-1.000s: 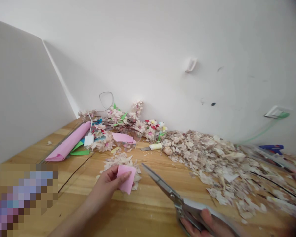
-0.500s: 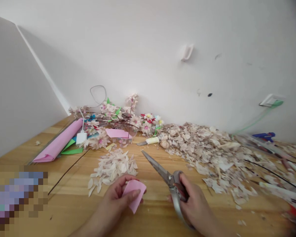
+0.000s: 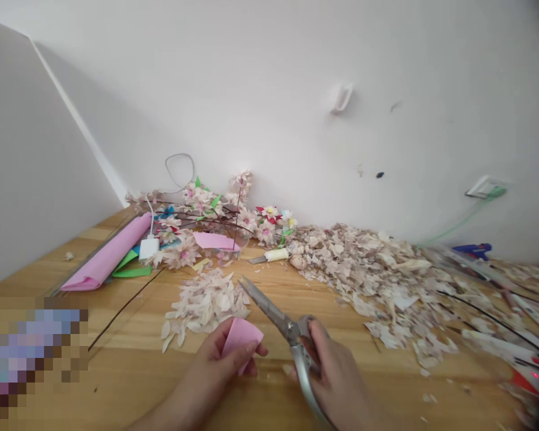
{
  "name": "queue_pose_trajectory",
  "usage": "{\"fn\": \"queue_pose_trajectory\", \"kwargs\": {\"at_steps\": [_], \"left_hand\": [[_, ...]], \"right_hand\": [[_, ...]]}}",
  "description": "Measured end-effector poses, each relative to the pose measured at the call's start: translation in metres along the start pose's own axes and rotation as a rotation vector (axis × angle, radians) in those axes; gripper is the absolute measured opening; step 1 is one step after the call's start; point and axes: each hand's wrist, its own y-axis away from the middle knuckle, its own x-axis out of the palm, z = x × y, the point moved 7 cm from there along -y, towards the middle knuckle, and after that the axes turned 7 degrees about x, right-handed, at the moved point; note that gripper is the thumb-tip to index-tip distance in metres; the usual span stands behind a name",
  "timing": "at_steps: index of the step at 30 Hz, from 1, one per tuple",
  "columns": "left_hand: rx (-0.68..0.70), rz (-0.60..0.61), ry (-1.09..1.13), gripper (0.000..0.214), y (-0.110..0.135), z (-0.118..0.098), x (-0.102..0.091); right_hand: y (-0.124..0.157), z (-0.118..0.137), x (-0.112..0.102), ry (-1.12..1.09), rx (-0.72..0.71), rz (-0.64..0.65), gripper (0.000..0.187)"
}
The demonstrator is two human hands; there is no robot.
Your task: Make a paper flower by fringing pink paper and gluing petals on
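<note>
A small piece of pink paper (image 3: 242,336) is pinched between the thumb and fingers of my left hand (image 3: 222,362), low in the middle of the view. My right hand (image 3: 336,371) grips the handles of a pair of metal scissors (image 3: 269,308). The blades look closed and point up and to the left, apart from the paper. Beyond my left hand lies a small heap of pale, petal-like flakes (image 3: 206,305) on the wooden table (image 3: 161,383).
A roll of pink paper (image 3: 110,251), a white charger (image 3: 148,248) and petal flowers (image 3: 265,230) sit at the back left. A utility knife (image 3: 272,256) lies mid-table. Right of it spreads a garlic-skin-like pile (image 3: 363,269), with a blue glue gun (image 3: 474,250) behind.
My right hand has moved left with the scissors, bringing them closer to the pink paper. My left hand has turned the paper slightly.
</note>
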Motion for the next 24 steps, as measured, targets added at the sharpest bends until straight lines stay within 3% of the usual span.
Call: {"fn": "queue_pose_trajectory", "kwargs": {"at_steps": [5,12,19,24], "left_hand": [[0.002,-0.036,0.025,0.032,-0.004,0.005,-0.004],[-0.074,-0.079,0.044,0.033,-0.005,0.012,-0.008],[0.005,-0.117,0.049,0.016,-0.004,0.005,-0.012],[-0.022,-0.127,0.036,0.018,-0.004,0.009,-0.015]], "right_hand": [[0.008,-0.001,0.003,0.052,0.013,0.039,0.052],[-0.003,-0.001,-0.009,-0.039,-0.027,0.114,0.028],[-0.002,-0.009,-0.009,0.067,0.003,0.031,0.023],[-0.001,-0.022,-0.007,0.184,0.059,0.025,0.021]]}}
